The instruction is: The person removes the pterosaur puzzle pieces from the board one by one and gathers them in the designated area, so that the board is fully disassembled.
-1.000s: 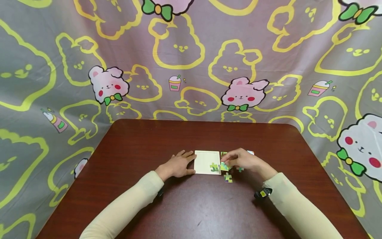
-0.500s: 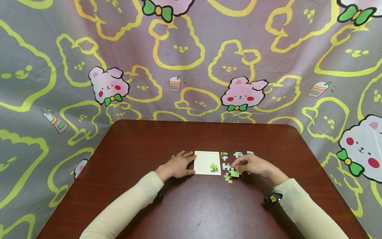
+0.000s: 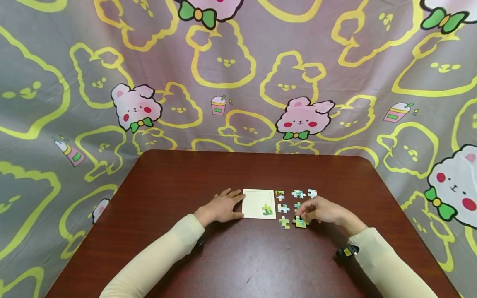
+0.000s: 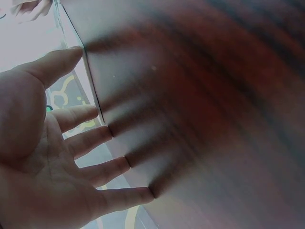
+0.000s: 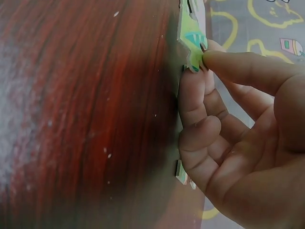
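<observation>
My right hand (image 3: pixel 319 210) pinches a green jigsaw piece (image 3: pixel 301 224) between thumb and forefinger, low over the table to the right of the other pieces. In the right wrist view the thumb lies on the green face of this jigsaw piece (image 5: pixel 191 36), and the other fingers are curled below it. A pale square puzzle tray (image 3: pixel 257 198) lies flat, with one green piece (image 3: pixel 266 210) in its near right corner. Along the tray's left edge rests my left hand (image 3: pixel 222 205), fingers spread. The left wrist view shows this hand's (image 4: pixel 62 138) fingertips down on the tabletop and the tray's edge.
Several loose jigsaw pieces lie right of the tray: a near one (image 3: pixel 284 223), a middle one (image 3: pixel 283 208), a far one (image 3: pixel 280 195), others farther right (image 3: pixel 298 193) and beside the right hand (image 3: pixel 312 193). A patterned curtain (image 3: pixel 238 95) hangs behind the brown table (image 3: pixel 238 256).
My right hand has carried the green jigsaw piece rightward and nearer, from the tray's right edge past the loose pieces, uncovering several of them. The left hand has stayed in place.
</observation>
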`<action>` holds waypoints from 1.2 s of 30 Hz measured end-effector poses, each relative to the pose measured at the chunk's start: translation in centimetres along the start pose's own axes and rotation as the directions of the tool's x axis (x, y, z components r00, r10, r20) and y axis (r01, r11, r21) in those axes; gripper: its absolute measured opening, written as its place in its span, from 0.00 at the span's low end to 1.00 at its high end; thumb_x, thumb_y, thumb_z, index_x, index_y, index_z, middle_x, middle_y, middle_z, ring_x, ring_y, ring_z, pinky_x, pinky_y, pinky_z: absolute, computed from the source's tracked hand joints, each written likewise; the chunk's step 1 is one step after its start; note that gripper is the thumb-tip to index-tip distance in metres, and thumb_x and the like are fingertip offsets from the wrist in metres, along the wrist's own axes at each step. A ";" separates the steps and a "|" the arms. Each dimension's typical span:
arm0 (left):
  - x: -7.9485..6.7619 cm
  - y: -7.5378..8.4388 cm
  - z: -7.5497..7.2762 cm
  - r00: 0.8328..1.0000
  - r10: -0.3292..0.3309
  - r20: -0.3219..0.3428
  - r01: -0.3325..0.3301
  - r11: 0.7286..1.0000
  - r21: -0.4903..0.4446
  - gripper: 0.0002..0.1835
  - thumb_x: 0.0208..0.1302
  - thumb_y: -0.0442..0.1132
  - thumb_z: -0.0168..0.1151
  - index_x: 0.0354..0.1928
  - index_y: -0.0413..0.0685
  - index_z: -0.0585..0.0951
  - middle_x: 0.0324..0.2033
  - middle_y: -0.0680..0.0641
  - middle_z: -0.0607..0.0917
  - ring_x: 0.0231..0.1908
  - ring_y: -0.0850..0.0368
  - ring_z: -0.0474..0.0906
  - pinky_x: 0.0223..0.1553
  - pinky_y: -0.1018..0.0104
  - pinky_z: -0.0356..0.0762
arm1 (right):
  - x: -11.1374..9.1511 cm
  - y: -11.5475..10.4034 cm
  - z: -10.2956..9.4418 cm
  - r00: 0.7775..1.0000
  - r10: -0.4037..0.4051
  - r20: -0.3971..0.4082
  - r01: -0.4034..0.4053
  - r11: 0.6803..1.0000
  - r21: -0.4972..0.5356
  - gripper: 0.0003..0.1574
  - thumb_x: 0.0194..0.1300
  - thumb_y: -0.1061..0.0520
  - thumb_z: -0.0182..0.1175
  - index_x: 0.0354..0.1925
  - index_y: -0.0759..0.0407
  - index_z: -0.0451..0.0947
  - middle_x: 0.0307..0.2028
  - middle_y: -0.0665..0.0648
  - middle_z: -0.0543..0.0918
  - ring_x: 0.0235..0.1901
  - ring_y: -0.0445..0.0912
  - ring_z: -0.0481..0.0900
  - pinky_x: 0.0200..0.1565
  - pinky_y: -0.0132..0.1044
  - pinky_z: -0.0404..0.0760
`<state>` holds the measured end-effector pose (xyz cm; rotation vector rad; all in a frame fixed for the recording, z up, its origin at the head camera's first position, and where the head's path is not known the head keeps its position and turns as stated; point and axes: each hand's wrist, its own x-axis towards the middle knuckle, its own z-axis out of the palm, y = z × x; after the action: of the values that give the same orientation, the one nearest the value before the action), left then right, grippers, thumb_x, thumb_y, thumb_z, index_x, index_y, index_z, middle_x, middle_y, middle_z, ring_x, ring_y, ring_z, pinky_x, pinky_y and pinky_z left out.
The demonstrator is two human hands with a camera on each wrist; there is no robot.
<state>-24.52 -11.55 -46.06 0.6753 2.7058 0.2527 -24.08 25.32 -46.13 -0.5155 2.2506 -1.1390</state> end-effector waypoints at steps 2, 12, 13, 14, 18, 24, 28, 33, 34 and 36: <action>-0.1 0.0 0.0 1.000 0.002 -0.002 -0.002 1.000 0.000 0.39 0.69 0.60 0.58 0.77 0.58 0.60 0.78 0.49 0.58 0.77 0.38 0.51 0.68 0.31 0.61 | 0.0 0.1 0.0 1.000 -0.005 0.003 0.005 1.000 -0.007 0.11 0.65 0.62 0.63 0.46 0.62 0.85 0.33 0.56 0.82 0.26 0.42 0.74 0.21 0.30 0.67; 0.1 -0.2 -0.1 1.000 -0.004 0.003 0.004 1.000 0.003 0.39 0.69 0.61 0.57 0.78 0.60 0.59 0.79 0.50 0.56 0.78 0.39 0.50 0.69 0.32 0.60 | 0.0 -0.2 -0.1 1.000 -0.004 -0.008 0.004 0.999 -0.050 0.10 0.66 0.63 0.61 0.44 0.62 0.86 0.33 0.57 0.85 0.23 0.40 0.72 0.20 0.27 0.64; 0.2 -0.2 -0.1 1.000 -0.003 0.004 0.003 1.000 0.003 0.39 0.69 0.61 0.57 0.78 0.60 0.59 0.79 0.50 0.56 0.78 0.39 0.50 0.69 0.32 0.60 | 0.0 -0.2 -0.1 1.000 -0.002 -0.008 0.002 0.999 -0.051 0.10 0.66 0.64 0.61 0.44 0.62 0.86 0.34 0.57 0.85 0.23 0.40 0.72 0.20 0.27 0.64; 0.2 -0.2 -0.1 1.000 -0.003 0.005 0.003 1.000 0.004 0.39 0.69 0.61 0.57 0.78 0.60 0.59 0.79 0.50 0.56 0.78 0.39 0.50 0.69 0.32 0.60 | 0.0 -0.3 -0.2 1.000 -0.002 -0.007 0.002 0.999 -0.052 0.11 0.66 0.64 0.61 0.44 0.62 0.86 0.34 0.58 0.85 0.23 0.40 0.72 0.20 0.27 0.64; 0.2 -0.3 -0.2 1.000 -0.004 0.007 0.004 1.000 0.001 0.39 0.69 0.61 0.57 0.78 0.60 0.59 0.79 0.50 0.56 0.78 0.39 0.49 0.68 0.31 0.60 | 0.2 -0.7 -0.3 1.000 -0.003 -0.018 0.002 0.999 -0.054 0.10 0.66 0.64 0.62 0.45 0.62 0.86 0.35 0.61 0.86 0.24 0.42 0.73 0.20 0.28 0.65; 0.2 -0.4 -0.1 1.000 -0.005 0.008 0.005 1.000 0.002 0.39 0.69 0.62 0.57 0.78 0.60 0.59 0.79 0.50 0.56 0.78 0.39 0.49 0.68 0.31 0.60 | 1.0 -1.7 -0.1 0.999 0.018 -0.045 -0.020 0.999 -0.045 0.11 0.67 0.62 0.61 0.46 0.60 0.85 0.36 0.60 0.85 0.28 0.46 0.75 0.23 0.32 0.68; 0.2 -0.4 0.0 1.000 -0.002 0.007 0.002 1.000 0.001 0.39 0.69 0.62 0.57 0.78 0.60 0.59 0.79 0.50 0.56 0.78 0.39 0.50 0.68 0.31 0.60 | 1.9 -2.4 0.6 0.998 0.014 -0.063 -0.017 0.998 -0.054 0.12 0.69 0.61 0.59 0.48 0.60 0.84 0.36 0.59 0.85 0.31 0.48 0.77 0.25 0.36 0.72; 0.1 -0.3 0.0 1.000 0.003 0.003 -0.003 1.000 0.000 0.39 0.69 0.61 0.57 0.78 0.60 0.59 0.79 0.49 0.57 0.78 0.39 0.50 0.68 0.32 0.61 | 3.0 -3.0 1.4 0.997 -0.020 -0.078 0.014 0.996 -0.083 0.12 0.69 0.60 0.60 0.49 0.60 0.84 0.37 0.60 0.86 0.33 0.49 0.80 0.27 0.38 0.77; 0.1 -0.3 0.1 1.000 0.005 0.002 -0.005 1.000 -0.001 0.39 0.69 0.61 0.57 0.78 0.59 0.59 0.78 0.49 0.57 0.78 0.39 0.50 0.68 0.32 0.61 | 3.2 -3.1 1.6 0.996 -0.033 -0.079 0.026 0.996 -0.084 0.12 0.69 0.60 0.60 0.49 0.60 0.84 0.38 0.61 0.87 0.34 0.49 0.80 0.28 0.38 0.78; 0.1 -0.2 0.1 1.000 0.005 0.001 -0.005 1.000 -0.001 0.39 0.69 0.61 0.57 0.78 0.59 0.59 0.78 0.49 0.57 0.78 0.39 0.50 0.68 0.32 0.61 | 3.6 -3.4 1.8 0.995 -0.046 -0.083 0.040 0.997 -0.073 0.12 0.68 0.61 0.60 0.49 0.62 0.84 0.40 0.63 0.87 0.33 0.49 0.81 0.27 0.37 0.77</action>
<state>-24.68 -11.71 -46.22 0.6812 2.7030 0.2544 -25.44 20.24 -45.32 -0.5563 2.3704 -1.1252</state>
